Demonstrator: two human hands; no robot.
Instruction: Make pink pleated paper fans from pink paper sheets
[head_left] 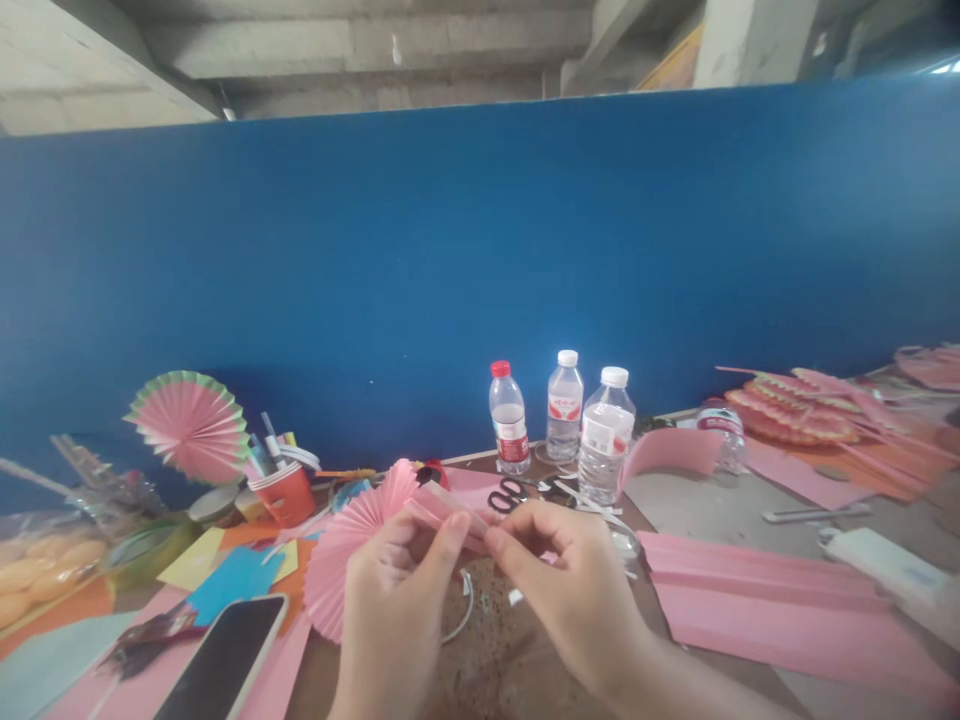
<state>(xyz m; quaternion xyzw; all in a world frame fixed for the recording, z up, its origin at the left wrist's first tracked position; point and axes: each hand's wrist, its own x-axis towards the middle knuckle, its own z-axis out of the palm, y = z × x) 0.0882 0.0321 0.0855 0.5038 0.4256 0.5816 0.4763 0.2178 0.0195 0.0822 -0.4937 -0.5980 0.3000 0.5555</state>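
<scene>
Between my two hands is a narrow folded strip of pink paper (444, 507), held over the middle of the table. My left hand (409, 580) pinches its left part between thumb and fingers. My right hand (562, 575) is closed on its right end, thumb close to the left thumb. Behind the left hand lies a pleated pink paper fan (337, 565), partly hidden by that hand. Black-handled scissors (508, 495) lie just beyond the fingertips. A creased pink sheet (772, 610) is on the right of the table.
Three water bottles (562, 408) stand at the back. On the left are a phone (223, 660), an orange cup of pens (285, 494), blue paper (234, 585) and a round pink-green fan (191, 425). More fans (795, 410) lie at the right. A blue partition (465, 250) rises behind.
</scene>
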